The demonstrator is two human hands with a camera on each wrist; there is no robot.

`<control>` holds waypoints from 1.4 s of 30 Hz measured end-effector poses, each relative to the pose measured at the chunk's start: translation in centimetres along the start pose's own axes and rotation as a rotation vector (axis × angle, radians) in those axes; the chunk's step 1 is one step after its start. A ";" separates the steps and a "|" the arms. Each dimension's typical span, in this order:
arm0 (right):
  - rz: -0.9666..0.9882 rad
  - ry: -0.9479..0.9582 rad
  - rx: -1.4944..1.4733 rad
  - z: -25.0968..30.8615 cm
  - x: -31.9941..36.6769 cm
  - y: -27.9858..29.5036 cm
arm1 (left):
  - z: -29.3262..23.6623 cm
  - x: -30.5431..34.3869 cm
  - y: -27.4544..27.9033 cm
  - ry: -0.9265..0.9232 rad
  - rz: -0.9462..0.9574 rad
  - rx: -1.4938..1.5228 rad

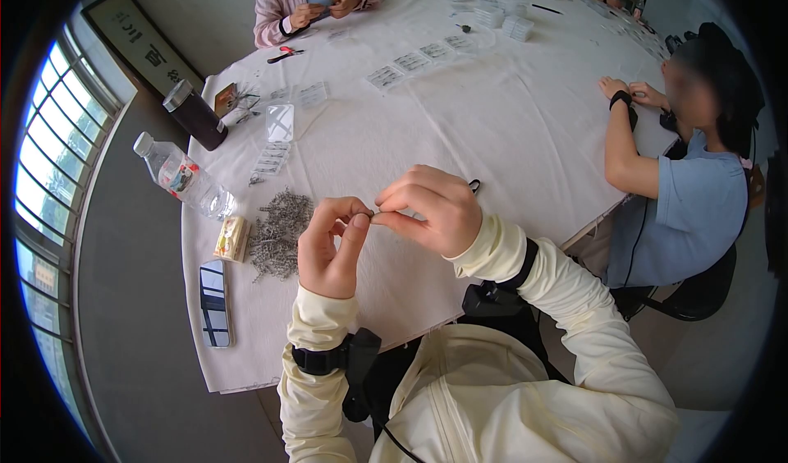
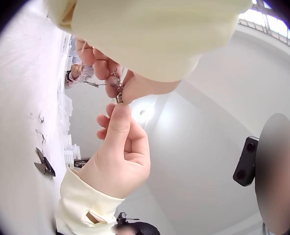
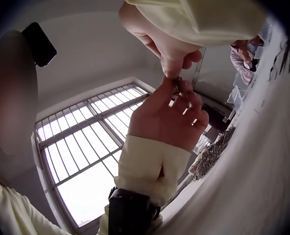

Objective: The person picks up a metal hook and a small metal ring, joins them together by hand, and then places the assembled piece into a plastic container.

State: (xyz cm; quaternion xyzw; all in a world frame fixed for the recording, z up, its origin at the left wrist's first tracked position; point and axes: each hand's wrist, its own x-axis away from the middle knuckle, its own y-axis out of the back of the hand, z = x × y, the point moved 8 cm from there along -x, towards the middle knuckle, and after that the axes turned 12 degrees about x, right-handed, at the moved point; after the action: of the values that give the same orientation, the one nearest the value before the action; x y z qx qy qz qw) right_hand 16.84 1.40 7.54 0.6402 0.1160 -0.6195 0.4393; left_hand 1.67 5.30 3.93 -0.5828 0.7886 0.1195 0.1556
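Observation:
Both hands meet above the near part of the table. My left hand (image 1: 327, 249) pinches a small, thin metal wire piece (image 2: 119, 88) between thumb and fingers; several thin wire ends stick out beside the fingers. From the other side, the right hand (image 1: 435, 208) grips its end with thumb and forefinger, the two hands' fingertips almost meeting. In the right wrist view a dark bit of the metal (image 3: 177, 86) shows between them. Left of the left hand lies a heap of tangled small wire pieces (image 1: 279, 231) on the white cloth.
A phone (image 1: 215, 303), tissue pack (image 1: 232, 239), water bottle (image 1: 185, 176) and dark thermos (image 1: 195, 116) line the left edge. Clear plastic cases (image 1: 271, 159) lie farther back, near red-handled pliers (image 1: 285, 54). A black-handled tool (image 2: 45, 164) lies right of my hands. Other people sit around the table.

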 end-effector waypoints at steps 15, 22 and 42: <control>0.268 -0.461 -0.457 -2.3 0.7 -2.1 | 2.0 0.1 -0.1 0.203 0.089 0.332; 0.327 -0.523 -0.540 -3.3 1.0 -2.5 | 3.6 0.3 -0.4 0.355 0.107 0.683; 0.408 -0.555 -0.546 -2.9 1.1 -3.1 | 3.5 0.3 -0.1 0.326 0.058 0.653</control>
State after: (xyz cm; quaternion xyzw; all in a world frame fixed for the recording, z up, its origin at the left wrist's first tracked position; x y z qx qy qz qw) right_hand 16.92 4.85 4.81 0.3199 0.0245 -0.6151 0.7202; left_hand 2.10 6.29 0.64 -0.4911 0.8159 -0.2287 0.2021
